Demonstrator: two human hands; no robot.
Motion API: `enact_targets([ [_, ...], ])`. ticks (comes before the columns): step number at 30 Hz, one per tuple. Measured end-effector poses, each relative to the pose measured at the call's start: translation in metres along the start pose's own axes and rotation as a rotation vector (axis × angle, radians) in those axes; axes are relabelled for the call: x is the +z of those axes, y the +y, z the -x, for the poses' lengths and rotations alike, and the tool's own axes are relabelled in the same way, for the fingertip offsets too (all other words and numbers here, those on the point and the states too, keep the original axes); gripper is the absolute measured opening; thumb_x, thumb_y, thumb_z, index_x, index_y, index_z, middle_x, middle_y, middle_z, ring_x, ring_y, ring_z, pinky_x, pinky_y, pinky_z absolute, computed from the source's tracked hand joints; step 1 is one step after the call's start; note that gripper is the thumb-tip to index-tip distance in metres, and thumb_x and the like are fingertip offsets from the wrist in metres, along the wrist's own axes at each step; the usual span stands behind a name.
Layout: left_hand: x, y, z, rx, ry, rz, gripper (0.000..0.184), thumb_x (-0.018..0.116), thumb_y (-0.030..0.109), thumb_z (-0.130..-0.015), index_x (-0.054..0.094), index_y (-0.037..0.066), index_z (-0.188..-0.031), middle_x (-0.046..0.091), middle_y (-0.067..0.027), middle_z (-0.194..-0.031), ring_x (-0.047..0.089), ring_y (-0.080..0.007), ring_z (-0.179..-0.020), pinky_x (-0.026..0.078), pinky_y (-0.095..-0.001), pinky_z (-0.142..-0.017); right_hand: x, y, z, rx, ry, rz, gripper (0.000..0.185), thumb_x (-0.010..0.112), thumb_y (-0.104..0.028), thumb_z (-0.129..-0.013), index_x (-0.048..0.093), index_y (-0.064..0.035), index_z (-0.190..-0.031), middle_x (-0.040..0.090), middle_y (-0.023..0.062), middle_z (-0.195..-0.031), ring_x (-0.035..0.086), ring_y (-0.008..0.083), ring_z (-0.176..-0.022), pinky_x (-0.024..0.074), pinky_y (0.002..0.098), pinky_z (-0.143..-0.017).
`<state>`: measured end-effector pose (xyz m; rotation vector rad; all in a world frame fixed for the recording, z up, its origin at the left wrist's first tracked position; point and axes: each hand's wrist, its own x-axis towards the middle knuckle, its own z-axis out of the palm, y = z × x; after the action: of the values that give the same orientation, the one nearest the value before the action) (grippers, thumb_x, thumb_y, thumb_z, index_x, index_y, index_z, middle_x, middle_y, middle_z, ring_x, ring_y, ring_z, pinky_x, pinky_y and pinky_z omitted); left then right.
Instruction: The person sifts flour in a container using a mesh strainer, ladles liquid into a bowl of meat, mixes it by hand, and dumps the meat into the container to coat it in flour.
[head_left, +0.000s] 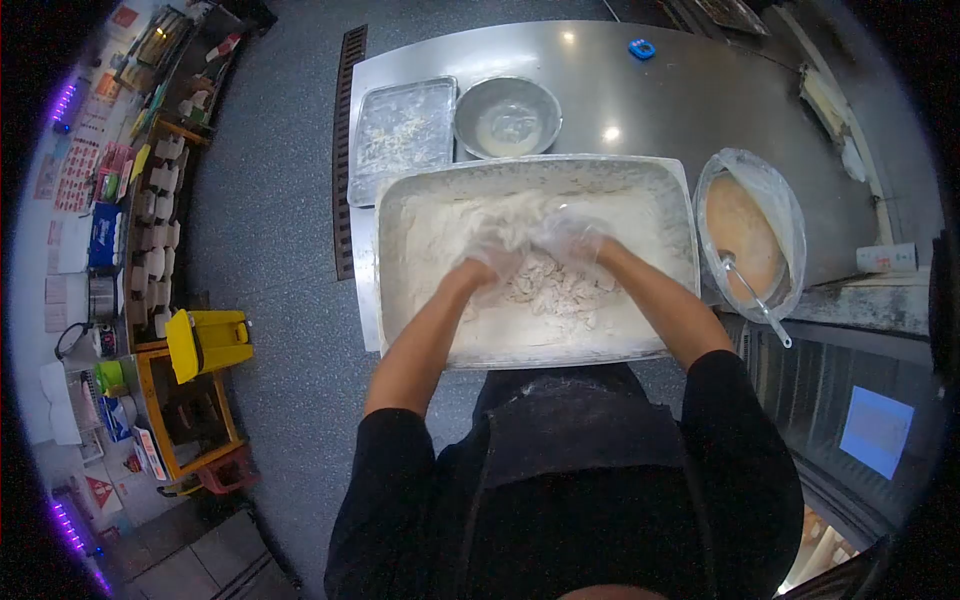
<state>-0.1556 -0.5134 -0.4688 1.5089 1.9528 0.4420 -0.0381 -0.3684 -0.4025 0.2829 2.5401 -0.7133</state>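
Observation:
A large rectangular tub (537,358) in front of me holds a thick layer of white flour (425,225). Both hands are inside it, in clear plastic gloves dusted white. My left hand (493,252) is in the flour left of the middle, and my right hand (572,238) is close beside it on the right. Flour and blur hide the fingers of both. Just below and between the hands lies a heap of small, ragged, flour-coated pieces (553,290); their kind is hard to make out.
Behind the tub, a floury metal tray (370,140) and a round metal bowl (470,135) with pale residue stand on the steel table (600,80). To the right, a plastic-lined container holds orange-brown liquid (735,220) and a ladle (760,305). A blue timer (641,48) sits farther back.

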Motion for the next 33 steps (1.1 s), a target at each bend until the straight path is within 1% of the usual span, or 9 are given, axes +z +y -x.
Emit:
enact_targets([
  [6, -0.020, -0.006, 0.091, 0.586, -0.002, -0.210, 0.038, 0.036, 0.026, -0.087, 0.046, 0.015, -0.122, 0.053, -0.0106, -0.117, 0.050, -0.0277, -0.107, 0.037, -0.0347, -0.093, -0.002, -0.007, 0.088, -0.304, 0.177, 0.062, 0.039, 0.038, -0.029, -0.087, 0.050, -0.0088, -0.118, 0.053, 0.0118, -0.117, 0.050, 0.0244, -0.106, 0.0351, 0.0347, -0.093],
  [12, -0.063, -0.019, 0.106, -0.204, -0.361, -0.123, 0.045, 0.031, 0.023, -0.089, 0.032, 0.010, -0.131, 0.039, -0.0168, -0.130, 0.041, -0.0258, -0.117, 0.031, -0.0303, -0.098, -0.014, 0.031, 0.118, -0.027, 0.053, -0.056, 0.046, 0.042, -0.036, -0.085, 0.045, -0.0078, -0.122, 0.053, 0.0118, -0.117, 0.051, 0.0259, -0.105, 0.0384, 0.0339, -0.091],
  [17, 0.027, -0.031, 0.069, 0.068, -0.157, 0.190, 0.067, 0.059, 0.021, -0.075, 0.028, 0.012, -0.134, 0.030, -0.0116, -0.137, 0.031, -0.0251, -0.125, 0.026, -0.0280, -0.102, 0.046, 0.054, 0.082, 0.389, -0.200, -0.770, 0.051, 0.049, -0.040, -0.083, 0.048, -0.0024, -0.117, 0.054, 0.0176, -0.113, 0.053, 0.0263, -0.099, 0.0407, 0.0320, -0.085],
  [20, -0.005, 0.044, 0.070, -0.381, -0.221, 1.251, 0.056, 0.058, 0.028, -0.075, 0.043, 0.012, -0.127, 0.036, -0.0081, -0.135, 0.034, -0.0234, -0.123, 0.026, -0.0292, -0.100, 0.046, 0.025, 0.063, -0.543, 0.273, 0.036, 0.048, 0.058, -0.039, -0.078, 0.054, -0.0016, -0.108, 0.056, 0.0180, -0.106, 0.054, 0.0248, -0.093, 0.0415, 0.0344, -0.078],
  [22, 0.015, 0.024, 0.067, -0.206, -0.246, 1.154, 0.051, 0.057, 0.028, -0.076, 0.047, 0.012, -0.123, 0.041, -0.0087, -0.131, 0.037, -0.0223, -0.121, 0.026, -0.0295, -0.100, 0.045, 0.003, 0.049, 0.449, -0.284, -1.196, 0.047, 0.069, -0.033, -0.066, 0.058, -0.0026, -0.100, 0.058, 0.0162, -0.102, 0.055, 0.0250, -0.091, 0.0419, 0.0380, -0.075],
  [23, 0.012, 0.024, 0.069, -0.034, -0.265, 1.051, 0.046, 0.057, 0.029, -0.077, 0.051, 0.013, -0.120, 0.045, -0.0093, -0.128, 0.040, -0.0212, -0.119, 0.025, -0.0298, -0.100, 0.059, 0.012, 0.043, 0.449, -0.287, -1.194, 0.047, 0.069, -0.033, -0.066, 0.058, -0.0026, -0.100, 0.058, 0.0162, -0.102, 0.055, 0.0250, -0.091, 0.0419, 0.0380, -0.075],
  [26, -0.024, 0.054, 0.071, -0.166, -0.299, 0.111, 0.043, 0.053, 0.030, -0.079, 0.052, 0.012, -0.118, 0.052, -0.0106, -0.119, 0.045, -0.0209, -0.114, 0.028, -0.0322, -0.099, 0.075, 0.026, 0.032, 0.216, 0.032, -0.770, 0.038, 0.063, -0.029, -0.068, 0.059, -0.0055, -0.097, 0.059, 0.0157, -0.098, 0.055, 0.0276, -0.089, 0.0419, 0.0402, -0.076],
  [29, -0.018, 0.032, 0.070, 0.152, 0.282, 0.253, 0.038, 0.049, 0.027, -0.081, 0.054, 0.010, -0.114, 0.054, -0.0134, -0.115, 0.045, -0.0228, -0.113, 0.031, -0.0335, -0.098, 0.039, 0.014, 0.052, -0.085, 0.145, 0.064, 0.034, 0.053, -0.023, -0.076, 0.057, -0.0048, -0.105, 0.059, 0.0175, -0.100, 0.056, 0.0278, -0.083, 0.0450, 0.0381, -0.072],
  [33, -0.006, 0.020, 0.054, 0.069, 0.166, -0.006, 0.044, 0.049, 0.024, -0.079, 0.047, 0.010, -0.121, 0.046, -0.0159, -0.123, 0.043, -0.0277, -0.114, 0.031, -0.0348, -0.098, 0.009, -0.005, 0.070, 0.158, 0.056, 0.336, 0.036, 0.048, -0.031, -0.079, 0.058, -0.0057, -0.102, 0.059, 0.0173, -0.099, 0.056, 0.0281, -0.091, 0.0421, 0.0393, -0.080],
])
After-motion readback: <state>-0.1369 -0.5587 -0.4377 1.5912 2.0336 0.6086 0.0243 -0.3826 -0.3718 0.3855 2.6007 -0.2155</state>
